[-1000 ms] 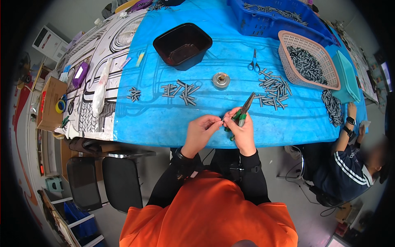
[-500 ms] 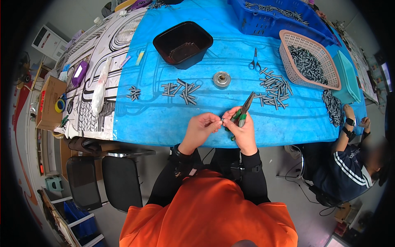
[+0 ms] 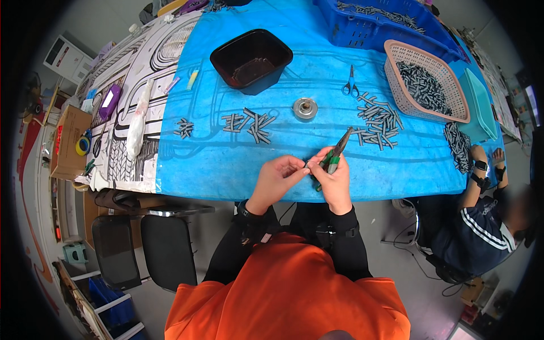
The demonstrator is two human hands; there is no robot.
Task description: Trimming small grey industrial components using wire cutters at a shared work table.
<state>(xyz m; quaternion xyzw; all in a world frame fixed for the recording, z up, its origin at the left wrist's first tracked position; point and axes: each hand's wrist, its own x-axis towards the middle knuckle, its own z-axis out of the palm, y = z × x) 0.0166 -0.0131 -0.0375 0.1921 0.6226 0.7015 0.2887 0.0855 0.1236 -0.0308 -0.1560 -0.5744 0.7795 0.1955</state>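
1. My left hand (image 3: 275, 182) has its thumb and forefinger brought together at the tips, pinching a small dark piece (image 3: 306, 164), mostly hidden by my fingers, so I cannot tell its shape
2. My right hand (image 3: 337, 186) meets it there, thumb and fingertip against the same piece, while my other fingers wrap the green-handled pliers (image 3: 341, 146)
3. The pliers' nose tilts up and rightward, near a pile of grey tubes (image 3: 378, 124); the small piece sits between my hands, above the near edge of the blue cover (image 3: 226, 178)
4. Beyond my hands stands a round metal tin (image 3: 305, 111), with blue-handled scissors (image 3: 350, 89) farther right
5. A black tub (image 3: 258, 86) lies farther off to the left, behind a looser group of tubes (image 3: 249, 125)
6. At far right, beside the pink basket (image 3: 392, 71), a co-worker's hand (image 3: 479, 153) is near more grey pieces (image 3: 457, 147)
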